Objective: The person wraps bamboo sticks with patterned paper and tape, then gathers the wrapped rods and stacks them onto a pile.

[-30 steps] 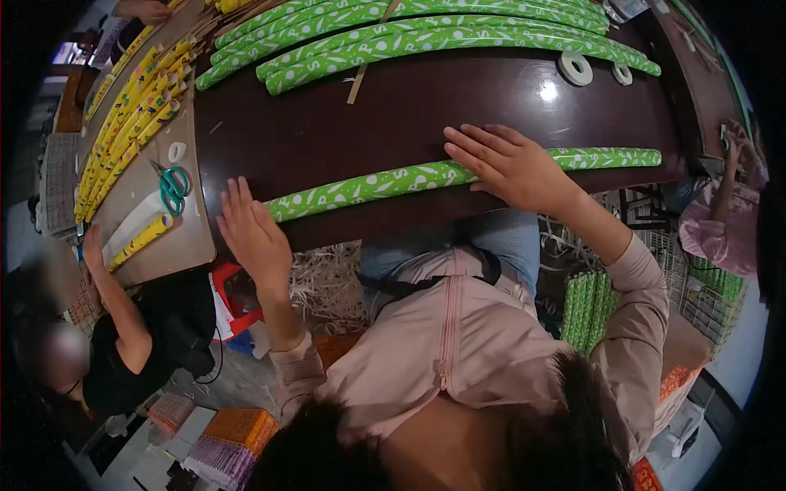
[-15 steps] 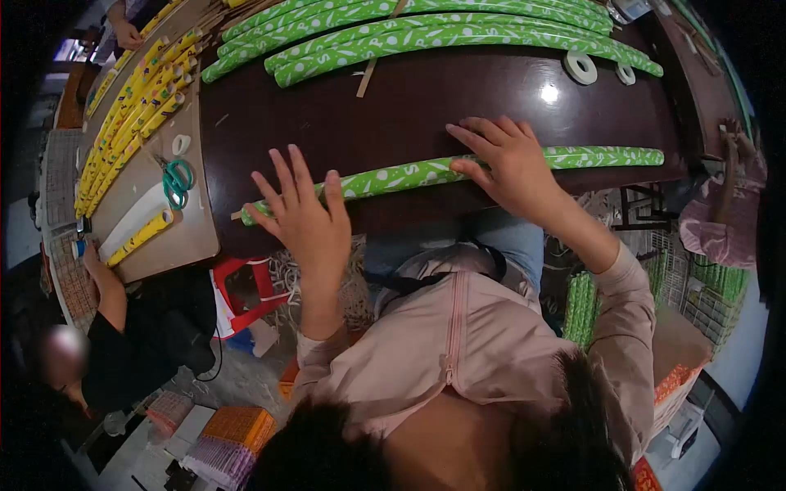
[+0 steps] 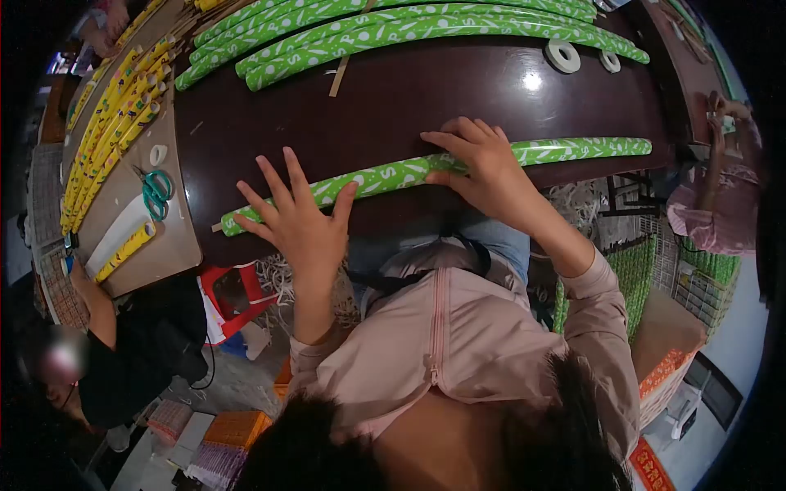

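Observation:
A long green roll of wrapping paper point(image 3: 389, 173) with white print lies across the dark table in front of me. A thin flat strip point(image 3: 216, 227) sticks out of its left end. My left hand point(image 3: 307, 237) rests over the left part of the roll, fingers spread wide. Over the middle of the roll is my right hand point(image 3: 483, 168). Its thumb is on the near side and its fingers reach past the far side, apart from the thumb, without a closed grip.
Several green rolls point(image 3: 409, 33) lie at the back of the dark table point(image 3: 393, 98), with two white tape rolls point(image 3: 562, 56) nearby. Yellow rolls point(image 3: 110, 135) and teal scissors point(image 3: 155, 195) are on the left board. A person in black point(image 3: 147, 352) sits left; another person's pink sleeve point(image 3: 716, 209) is right.
My view has shifted, so the table and rolls appear further left. My right hand's fingers have bent slightly around the roll; my left hand stays spread at its left part.

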Motion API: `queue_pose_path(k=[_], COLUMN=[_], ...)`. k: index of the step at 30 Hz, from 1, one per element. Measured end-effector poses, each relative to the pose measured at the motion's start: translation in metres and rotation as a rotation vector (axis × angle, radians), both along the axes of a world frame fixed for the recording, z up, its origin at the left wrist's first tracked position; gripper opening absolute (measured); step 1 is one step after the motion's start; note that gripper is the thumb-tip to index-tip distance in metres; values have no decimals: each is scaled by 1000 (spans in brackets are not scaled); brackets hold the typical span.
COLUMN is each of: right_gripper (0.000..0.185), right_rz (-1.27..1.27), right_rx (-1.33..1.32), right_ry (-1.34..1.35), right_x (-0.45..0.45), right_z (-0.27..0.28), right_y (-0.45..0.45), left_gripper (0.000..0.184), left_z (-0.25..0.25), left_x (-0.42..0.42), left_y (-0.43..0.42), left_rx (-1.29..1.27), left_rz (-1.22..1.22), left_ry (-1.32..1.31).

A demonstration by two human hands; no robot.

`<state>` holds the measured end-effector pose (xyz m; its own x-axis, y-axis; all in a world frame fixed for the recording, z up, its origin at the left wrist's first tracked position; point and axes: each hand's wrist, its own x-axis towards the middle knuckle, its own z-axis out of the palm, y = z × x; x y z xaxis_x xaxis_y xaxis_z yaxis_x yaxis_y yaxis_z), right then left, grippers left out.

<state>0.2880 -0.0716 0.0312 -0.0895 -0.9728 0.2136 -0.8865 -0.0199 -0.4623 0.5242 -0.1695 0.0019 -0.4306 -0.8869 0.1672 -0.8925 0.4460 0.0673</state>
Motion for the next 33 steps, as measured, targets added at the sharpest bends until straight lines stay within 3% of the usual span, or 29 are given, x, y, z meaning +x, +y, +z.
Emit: queue_pose_path(k=[8, 12, 17, 24, 33], right_gripper=[54, 56, 64, 50, 52], right_rz=[-95, -127, -126, -185, -345], right_rx=[208, 273, 16, 51, 49], right_ry=[-286, -284, -109, -111, -97], right_x=[-28, -29, 10, 20, -23], right_z=[12, 19, 14, 2, 9], right_y=[8, 12, -3, -1, 30], left_gripper=[83, 83, 83, 91, 90], left_z=[0, 1, 0, 2, 2], left_x=[0, -1, -4, -2, -3], left_y=[0, 0, 0, 0, -3], left_rx=[14, 15, 0, 32, 20], left_rz=[-15, -2, 2, -4, -22], left_ry=[4, -20, -35, -40, -56])
